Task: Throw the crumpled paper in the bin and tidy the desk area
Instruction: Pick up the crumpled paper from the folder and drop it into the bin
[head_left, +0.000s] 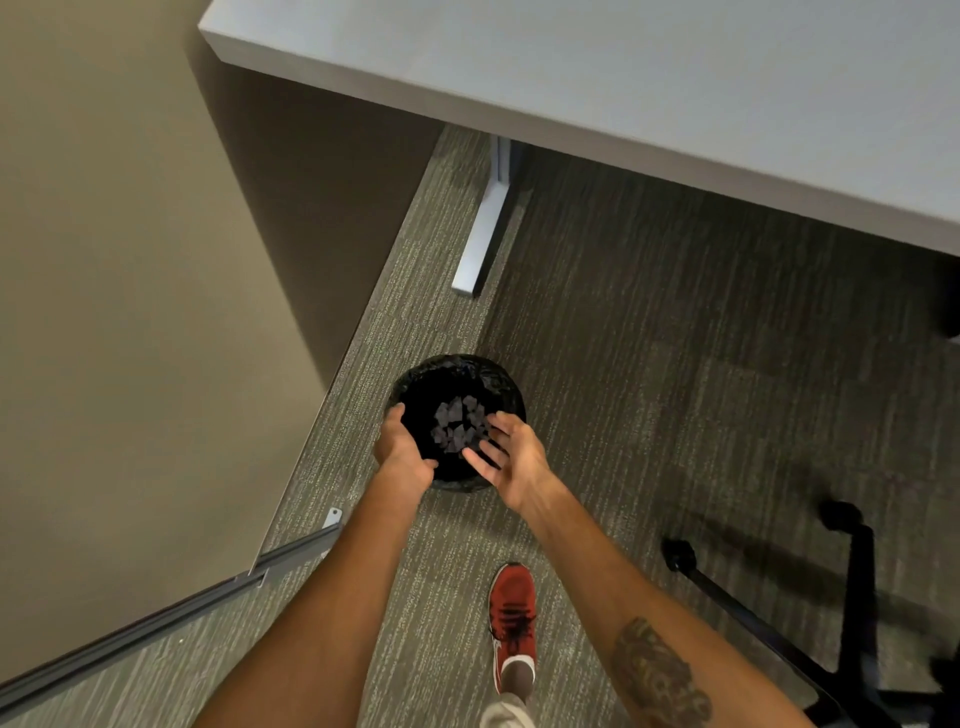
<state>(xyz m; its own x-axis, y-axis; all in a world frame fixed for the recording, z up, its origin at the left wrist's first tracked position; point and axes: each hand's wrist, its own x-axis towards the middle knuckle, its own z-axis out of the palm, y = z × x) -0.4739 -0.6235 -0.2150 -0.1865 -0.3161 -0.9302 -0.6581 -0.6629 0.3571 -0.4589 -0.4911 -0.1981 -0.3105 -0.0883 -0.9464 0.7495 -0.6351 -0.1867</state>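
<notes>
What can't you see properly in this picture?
- Head view: the bin base, hidden by both hands and its own rim.
- The paper in the bin: too dim to count the pieces.
- The desk top, cut off by the upper and right edges.
- The chair base, cut off at the right edge.
- The left hand palm faces away.

Red shoe (513, 618) on carpet (675, 364) near chair base (810, 618).

One bin (457, 370), one desk (623, 78), one red shoe (513, 613), two hands, left (402, 452) and right (514, 457).
</notes>
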